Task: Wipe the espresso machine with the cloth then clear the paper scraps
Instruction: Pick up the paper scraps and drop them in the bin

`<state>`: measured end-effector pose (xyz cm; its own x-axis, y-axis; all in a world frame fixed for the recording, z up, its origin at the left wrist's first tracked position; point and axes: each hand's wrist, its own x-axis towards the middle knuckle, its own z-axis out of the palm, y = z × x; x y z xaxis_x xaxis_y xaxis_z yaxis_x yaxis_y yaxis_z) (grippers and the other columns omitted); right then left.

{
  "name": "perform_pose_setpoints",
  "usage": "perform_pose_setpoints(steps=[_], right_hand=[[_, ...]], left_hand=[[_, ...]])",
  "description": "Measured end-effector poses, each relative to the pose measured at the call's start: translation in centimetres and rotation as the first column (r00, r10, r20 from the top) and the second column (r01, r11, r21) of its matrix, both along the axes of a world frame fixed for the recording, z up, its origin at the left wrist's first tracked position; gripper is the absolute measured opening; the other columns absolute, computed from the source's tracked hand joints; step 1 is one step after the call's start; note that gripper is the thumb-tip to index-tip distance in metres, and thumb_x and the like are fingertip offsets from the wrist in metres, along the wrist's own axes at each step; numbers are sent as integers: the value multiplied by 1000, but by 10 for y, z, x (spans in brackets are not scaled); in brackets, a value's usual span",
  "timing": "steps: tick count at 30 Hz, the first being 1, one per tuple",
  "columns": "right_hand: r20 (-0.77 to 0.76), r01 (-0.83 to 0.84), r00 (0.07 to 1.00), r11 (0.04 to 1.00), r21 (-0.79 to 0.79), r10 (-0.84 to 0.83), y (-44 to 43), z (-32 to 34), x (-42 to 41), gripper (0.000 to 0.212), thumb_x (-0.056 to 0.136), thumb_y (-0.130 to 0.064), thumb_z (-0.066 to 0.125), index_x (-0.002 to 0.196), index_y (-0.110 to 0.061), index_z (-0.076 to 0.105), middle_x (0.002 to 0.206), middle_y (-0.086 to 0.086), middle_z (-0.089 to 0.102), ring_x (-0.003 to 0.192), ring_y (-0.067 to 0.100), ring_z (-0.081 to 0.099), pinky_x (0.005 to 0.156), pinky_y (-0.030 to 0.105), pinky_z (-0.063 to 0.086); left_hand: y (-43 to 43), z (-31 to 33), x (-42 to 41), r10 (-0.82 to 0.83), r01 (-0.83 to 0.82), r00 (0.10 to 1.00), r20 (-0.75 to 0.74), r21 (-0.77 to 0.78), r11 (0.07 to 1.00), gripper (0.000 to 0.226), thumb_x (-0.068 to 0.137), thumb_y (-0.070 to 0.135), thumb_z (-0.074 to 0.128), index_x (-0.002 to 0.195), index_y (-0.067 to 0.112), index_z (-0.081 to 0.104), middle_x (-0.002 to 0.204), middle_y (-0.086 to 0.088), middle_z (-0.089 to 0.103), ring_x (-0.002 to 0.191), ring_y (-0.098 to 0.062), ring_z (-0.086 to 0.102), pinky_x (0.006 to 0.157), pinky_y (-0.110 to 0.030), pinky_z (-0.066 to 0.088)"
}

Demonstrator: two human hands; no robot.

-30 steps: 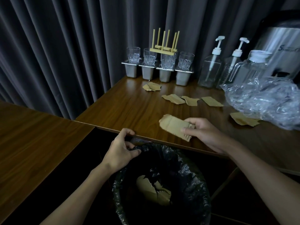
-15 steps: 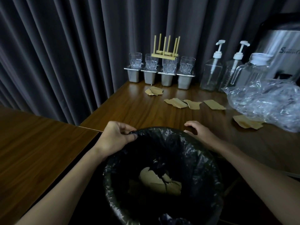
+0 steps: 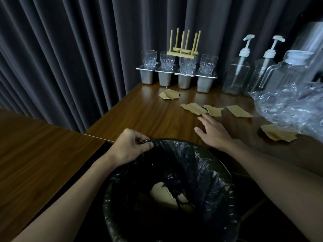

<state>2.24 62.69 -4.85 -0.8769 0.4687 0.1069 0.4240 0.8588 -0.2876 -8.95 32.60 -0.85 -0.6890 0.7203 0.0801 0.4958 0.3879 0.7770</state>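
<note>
A dark wooden counter runs along a grey curtain, with brown paper scraps scattered at centre right of the frame. The right hand sits at centre, fingers straight and spread, holding nothing. The nearest scrap lies just above its fingertips in the frame, its long axis running left to right across the reach. The left hand, to its lower left, pinches the rim of the black bin liner, so the right hand is nearer. Some pieces already lie in the bin.

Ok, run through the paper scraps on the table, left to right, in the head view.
Scrap pile by the tins, folded scrap, torn scrap, flat scrap, large scrap by the plastic wrap.
</note>
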Motion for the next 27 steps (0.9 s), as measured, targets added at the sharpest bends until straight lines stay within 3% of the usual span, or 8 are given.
perform_pose_setpoints(steps=[3,7,10,13,17,19,24,27], right_hand=[[28,25,999,999,22,-26,5,-1,-12,62,101,-51,34,155,-23,20,164,-2,11,149,21,12,119,42,15],[56,7,998,999,48,-10,10,-1,-21,61,102,-51,30,155,-25,18,163,-1,14,149,19,13,120,41,13],[37,12,999,998,59,-14,8,-3,-20,58,102,-50,30,154,-25,20,159,-1,26,146,18,22,119,43,15],[18,-6,1000,991,130,3,7,-6,-16,59,102,-50,29,153,-23,21,157,0,26,145,20,22,117,47,18],[42,-20,999,992,123,15,12,-7,-18,61,102,-51,30,155,-24,16,162,0,10,149,22,11,120,46,14],[58,-21,998,994,111,15,16,-9,-23,63,101,-53,29,155,-25,13,164,0,7,150,21,6,121,46,12],[51,5,999,997,80,-10,25,-10,-38,63,100,-55,27,155,-27,13,164,0,9,151,19,5,121,47,10],[76,25,997,998,63,-29,21,-7,-40,60,101,-55,26,154,-28,16,162,-2,16,149,18,13,120,47,10]], left_hand=[[1,-5,-1,-8,9,999,44,-19,1000,14,89,26,75,82,14,78,77,-9,77,74,-29,73,67,-46,58],[6,-2,0,-15,19,998,63,-74,997,24,90,32,73,82,10,75,70,-9,72,59,-20,65,55,-35,50],[6,1,1,-34,42,995,91,-93,995,27,92,32,70,84,7,75,75,-15,72,64,-28,67,56,-35,50],[6,0,4,-56,66,992,111,-85,994,27,93,32,69,89,6,76,84,-16,76,77,-34,72,65,-44,58],[8,-1,8,-51,57,997,63,-92,994,27,92,33,70,87,7,73,70,-5,72,57,-12,66,48,-24,47],[8,-3,10,-59,61,998,19,-95,994,25,92,35,70,83,11,71,66,4,68,54,-3,62,48,-19,44],[10,-5,15,-64,55,996,-67,-126,990,27,92,39,69,82,13,70,66,6,65,53,-1,60,47,-18,41],[11,-4,13,-65,53,994,-83,-138,989,28,92,40,68,84,13,71,73,-1,71,61,-8,66,50,-27,49]])
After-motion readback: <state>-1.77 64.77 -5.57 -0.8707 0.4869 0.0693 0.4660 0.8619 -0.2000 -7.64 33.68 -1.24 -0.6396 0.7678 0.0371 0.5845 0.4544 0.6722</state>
